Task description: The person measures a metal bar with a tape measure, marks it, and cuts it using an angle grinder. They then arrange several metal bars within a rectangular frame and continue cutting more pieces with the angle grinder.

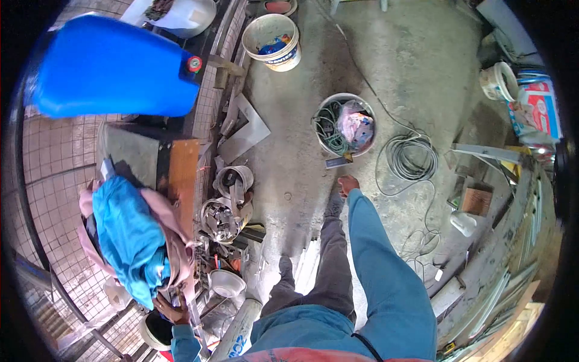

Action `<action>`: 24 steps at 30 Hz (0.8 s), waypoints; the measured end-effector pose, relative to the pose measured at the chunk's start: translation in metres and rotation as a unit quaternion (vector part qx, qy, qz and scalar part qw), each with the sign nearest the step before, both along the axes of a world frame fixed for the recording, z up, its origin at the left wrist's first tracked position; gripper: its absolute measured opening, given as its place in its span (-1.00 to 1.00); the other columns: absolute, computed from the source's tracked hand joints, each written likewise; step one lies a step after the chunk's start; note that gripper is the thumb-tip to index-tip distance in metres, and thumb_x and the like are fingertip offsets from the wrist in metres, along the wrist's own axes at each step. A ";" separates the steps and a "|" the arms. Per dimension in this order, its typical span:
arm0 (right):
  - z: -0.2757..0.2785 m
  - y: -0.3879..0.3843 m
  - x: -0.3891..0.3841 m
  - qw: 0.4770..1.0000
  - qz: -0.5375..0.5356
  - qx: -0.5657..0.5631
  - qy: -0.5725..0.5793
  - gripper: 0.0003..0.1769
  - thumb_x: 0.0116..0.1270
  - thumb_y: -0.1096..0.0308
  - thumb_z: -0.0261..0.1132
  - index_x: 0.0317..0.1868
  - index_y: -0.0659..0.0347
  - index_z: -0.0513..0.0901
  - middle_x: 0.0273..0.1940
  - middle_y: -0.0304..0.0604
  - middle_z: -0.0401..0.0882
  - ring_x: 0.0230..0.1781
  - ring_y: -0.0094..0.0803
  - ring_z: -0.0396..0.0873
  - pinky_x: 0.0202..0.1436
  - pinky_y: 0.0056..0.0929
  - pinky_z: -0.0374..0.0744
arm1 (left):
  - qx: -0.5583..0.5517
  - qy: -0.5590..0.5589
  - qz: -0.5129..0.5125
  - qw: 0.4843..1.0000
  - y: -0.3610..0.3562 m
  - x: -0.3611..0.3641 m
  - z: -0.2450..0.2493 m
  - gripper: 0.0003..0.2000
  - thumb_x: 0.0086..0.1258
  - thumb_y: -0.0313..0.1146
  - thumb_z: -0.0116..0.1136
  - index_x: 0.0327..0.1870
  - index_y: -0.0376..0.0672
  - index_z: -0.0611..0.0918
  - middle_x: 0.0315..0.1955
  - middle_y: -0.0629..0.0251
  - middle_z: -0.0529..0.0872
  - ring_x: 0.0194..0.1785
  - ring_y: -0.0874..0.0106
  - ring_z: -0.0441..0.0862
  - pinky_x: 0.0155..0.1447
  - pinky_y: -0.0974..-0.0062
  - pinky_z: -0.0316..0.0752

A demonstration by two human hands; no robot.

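My left hand (173,310) is low on the left, fingers apart, right at the lower edge of a pink bag (173,241). A bright blue cloth (126,226) lies over the bag. Just below that hand is a white bucket (146,333) with a dark inside. My right hand (348,184) is stretched out over the floor, its fingers curled in and nothing showing between them. Beyond it lies a small dark rectangular block (338,161), beside a bucket (369,142) holding green cables and a clear plastic bag (356,125).
A coil of grey cable (412,158) lies on the floor, its line running up and down the room. A white pail (283,60) stands farther ahead. Along the left are a blue jerrycan (114,69) and buckets of metal parts (221,220). Timber and metal lengths (500,301) line the right.
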State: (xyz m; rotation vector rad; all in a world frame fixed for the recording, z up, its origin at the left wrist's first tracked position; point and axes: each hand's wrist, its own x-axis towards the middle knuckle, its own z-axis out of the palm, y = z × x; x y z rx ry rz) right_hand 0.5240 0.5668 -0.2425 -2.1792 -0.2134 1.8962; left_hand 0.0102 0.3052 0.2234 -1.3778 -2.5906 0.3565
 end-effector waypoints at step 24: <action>0.048 0.033 0.034 0.856 -0.436 0.275 -0.037 -0.20 0.23 0.54 0.29 0.48 0.04 0.22 -0.15 -0.06 0.64 -0.36 -0.39 0.60 -0.49 -0.44 0.57 | -0.211 -0.026 0.177 0.961 0.008 0.006 0.028 -0.09 0.36 0.16 0.13 0.46 -0.44 0.08 0.36 -0.39 0.19 0.46 -0.28 0.08 0.48 -0.08 0.07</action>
